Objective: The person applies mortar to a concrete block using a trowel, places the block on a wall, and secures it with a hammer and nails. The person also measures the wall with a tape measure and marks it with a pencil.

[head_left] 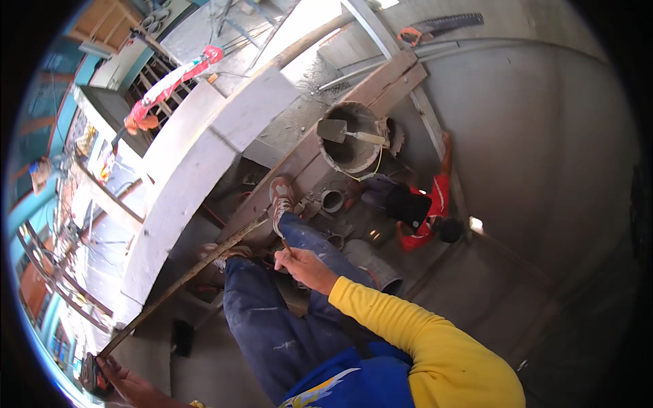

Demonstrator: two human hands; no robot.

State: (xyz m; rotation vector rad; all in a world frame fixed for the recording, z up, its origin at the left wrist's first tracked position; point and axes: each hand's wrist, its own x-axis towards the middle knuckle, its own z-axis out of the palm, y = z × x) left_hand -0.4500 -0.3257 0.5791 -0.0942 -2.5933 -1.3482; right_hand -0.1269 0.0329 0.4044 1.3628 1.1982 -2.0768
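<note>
At the lower left, my left hand (124,382) is closed on the dark case of a tape measure (94,376) with an orange patch. Its long narrow blade (183,281) stretches up and right along the edge of a curved pale slab, as far as my shoe (279,198). Over my thighs, my right hand (309,268), in a yellow sleeve, pinches a short thin brown stick that looks like a pencil (286,245). Its tip points up, away from me, and touches nothing I can see.
My feet are on or by wooden planks (299,166). A mortar bucket (373,160) stands on them, a trowel (333,130) across its top. Below, a person in red (434,211) reaches toward a timber post. A handsaw (449,24) lies upper right; another person's red sleeve (166,85) shows left.
</note>
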